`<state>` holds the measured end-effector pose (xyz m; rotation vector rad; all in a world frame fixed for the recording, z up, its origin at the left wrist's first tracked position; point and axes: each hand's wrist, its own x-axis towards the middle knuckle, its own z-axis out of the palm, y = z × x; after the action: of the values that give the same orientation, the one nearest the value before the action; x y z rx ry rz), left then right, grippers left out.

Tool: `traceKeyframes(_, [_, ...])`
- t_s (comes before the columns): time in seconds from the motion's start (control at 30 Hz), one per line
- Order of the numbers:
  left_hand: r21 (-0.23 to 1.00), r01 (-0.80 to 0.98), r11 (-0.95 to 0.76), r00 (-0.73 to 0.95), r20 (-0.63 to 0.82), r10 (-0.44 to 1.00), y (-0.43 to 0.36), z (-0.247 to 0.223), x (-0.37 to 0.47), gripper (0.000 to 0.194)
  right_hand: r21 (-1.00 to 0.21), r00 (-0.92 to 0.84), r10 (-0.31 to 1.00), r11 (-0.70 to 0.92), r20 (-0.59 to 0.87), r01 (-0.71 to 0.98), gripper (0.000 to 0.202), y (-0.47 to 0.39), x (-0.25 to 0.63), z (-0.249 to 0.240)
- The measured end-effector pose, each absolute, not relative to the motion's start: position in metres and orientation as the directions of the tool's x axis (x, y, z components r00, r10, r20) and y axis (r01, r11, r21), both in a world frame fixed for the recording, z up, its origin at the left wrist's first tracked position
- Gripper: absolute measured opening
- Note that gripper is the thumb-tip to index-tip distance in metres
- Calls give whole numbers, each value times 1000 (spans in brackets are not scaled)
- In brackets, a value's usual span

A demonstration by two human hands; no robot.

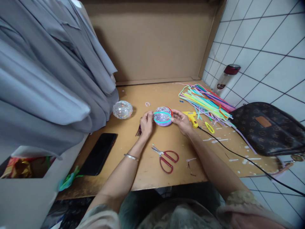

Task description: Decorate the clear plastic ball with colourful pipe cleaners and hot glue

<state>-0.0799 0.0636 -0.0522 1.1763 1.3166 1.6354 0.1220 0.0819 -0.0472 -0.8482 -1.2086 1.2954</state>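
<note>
A clear ball [161, 117] banded with turquoise, purple and red strips is held between my two hands over the middle of the table. My left hand [146, 123] pinches its left end with fingertips closed. Dark brown strands [138, 130] hang below that hand; whether it grips them I cannot tell. On the opposite side, the fingers and thumb of my right hand [181, 121] close on the ball's red-edged right end. Red-handled scissors [165, 157] lie nearer to me with blades slightly apart. A yellow glue gun [192, 119] rests just right of my right hand.
A second clear ball [122, 109] sits at left, with a black phone [98, 154] nearer. Coloured pipe cleaners [206, 101] are heaped at right, by a bottle [226, 79] and a brown bag [269, 128]. The glue gun's cord [233, 153] crosses the table's right side. Grey cloth [54, 70] hangs left.
</note>
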Motion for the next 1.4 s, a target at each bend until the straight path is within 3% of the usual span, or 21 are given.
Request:
traceKeyframes(0.13, [938, 212, -273, -349, 334, 876, 53, -45, -72, 48, -960, -121, 979, 133, 167, -248, 58, 80, 121, -45])
traceKeyframes(0.3, [903, 308, -298, -280, 386, 879, 44, -41, -65, 58, -959, -119, 979, 129, 163, -251, 59, 78, 120, -44])
traceKeyframes(0.53, [920, 298, -256, -317, 348, 882, 45, -44, -60, 70, -957, -92, 969, 207, 229, -203, 56, 71, 108, -43])
traceKeyframes(0.9, [949, 260, -176, -360, 265, 895, 47, -39, -55, 62, -951, -48, 952, 296, 301, -90, 46, 57, 98, -34])
traceKeyframes(1.4, [929, 340, -145, -389, 280, 878, 51, -38, -52, 61, -948, -46, 947, 314, 317, -58, 48, 59, 99, -35])
